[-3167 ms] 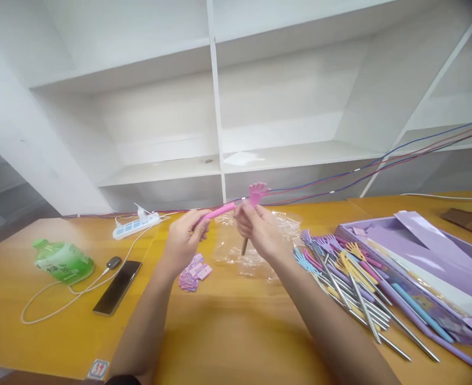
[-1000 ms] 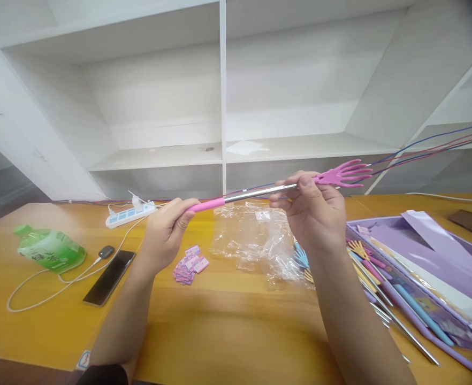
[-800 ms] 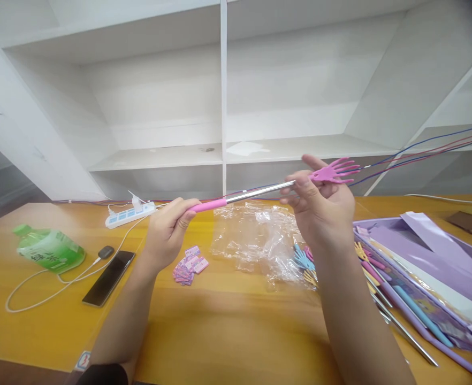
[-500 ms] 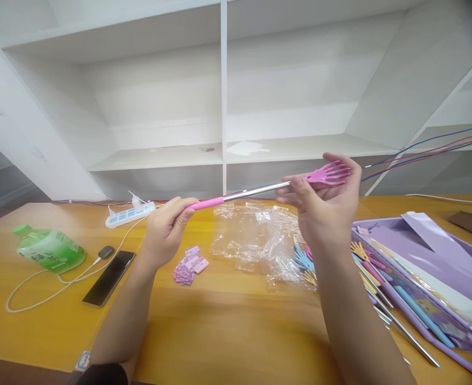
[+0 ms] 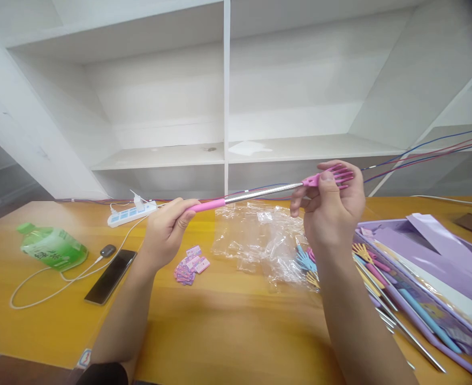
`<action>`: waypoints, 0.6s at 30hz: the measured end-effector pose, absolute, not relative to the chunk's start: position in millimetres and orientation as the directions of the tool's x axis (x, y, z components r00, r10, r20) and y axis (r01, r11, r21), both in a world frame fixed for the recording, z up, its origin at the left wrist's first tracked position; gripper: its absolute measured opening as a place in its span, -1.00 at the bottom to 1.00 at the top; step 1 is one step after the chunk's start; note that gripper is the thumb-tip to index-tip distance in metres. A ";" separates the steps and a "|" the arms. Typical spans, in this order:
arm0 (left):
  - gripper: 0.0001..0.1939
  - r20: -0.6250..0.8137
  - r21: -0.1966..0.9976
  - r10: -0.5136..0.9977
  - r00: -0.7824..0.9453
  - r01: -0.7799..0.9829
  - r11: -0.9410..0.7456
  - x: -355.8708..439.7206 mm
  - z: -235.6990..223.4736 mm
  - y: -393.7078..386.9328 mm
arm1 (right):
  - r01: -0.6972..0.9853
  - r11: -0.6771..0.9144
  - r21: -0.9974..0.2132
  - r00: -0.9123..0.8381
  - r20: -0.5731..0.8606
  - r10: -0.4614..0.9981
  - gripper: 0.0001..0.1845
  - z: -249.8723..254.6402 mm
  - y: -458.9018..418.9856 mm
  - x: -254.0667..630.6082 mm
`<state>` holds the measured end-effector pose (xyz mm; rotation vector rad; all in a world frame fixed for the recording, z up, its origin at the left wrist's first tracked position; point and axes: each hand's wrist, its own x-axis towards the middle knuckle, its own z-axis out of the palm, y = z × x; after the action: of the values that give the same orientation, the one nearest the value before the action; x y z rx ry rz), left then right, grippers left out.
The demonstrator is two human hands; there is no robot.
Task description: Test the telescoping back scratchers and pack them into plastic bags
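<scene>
White shelves back an orange table (image 5: 228, 331). The left hand (image 5: 164, 233) pinches the pink handle of a scratcher (image 5: 260, 193), held level above the bags (image 5: 260, 240). The right hand (image 5: 332, 206) closes on its claw end, bracing the extended rod at both ends.

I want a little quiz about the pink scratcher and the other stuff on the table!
1. True or false: the pink back scratcher is pulled out long, with its silver rod showing.
2. Which hand holds the pink handle? A) left hand B) right hand
3. Fill in: the green bottle lies on its ____ on the table.

Key
1. True.
2. A; the right hand closes on the claw end.
3. Side, left of the phone.
</scene>
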<state>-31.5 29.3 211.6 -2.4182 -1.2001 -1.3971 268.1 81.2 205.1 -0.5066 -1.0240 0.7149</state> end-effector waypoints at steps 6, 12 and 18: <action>-0.71 0.763 0.281 0.585 0.276 0.673 -0.684 -20.8 205.5 30.1 | -0.276 0.657 -0.702 0.274 0.597 0.754 -0.73 199.7 77.8 253.7; -0.69 0.754 0.316 0.602 0.265 0.657 -0.684 -7.4 197.9 31.3 | -0.262 0.652 -0.711 0.255 0.601 0.758 -0.71 196.9 69.0 239.2; -0.71 0.773 0.341 0.591 0.230 0.635 -0.693 3.7 189.0 30.4 | -0.293 0.637 -0.713 0.260 0.581 0.771 -0.80 196.1 65.1 236.7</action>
<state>3.7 30.4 189.0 -2.4278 -1.2112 -1.4909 236.7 65.1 196.1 -0.5248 -1.0820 0.7670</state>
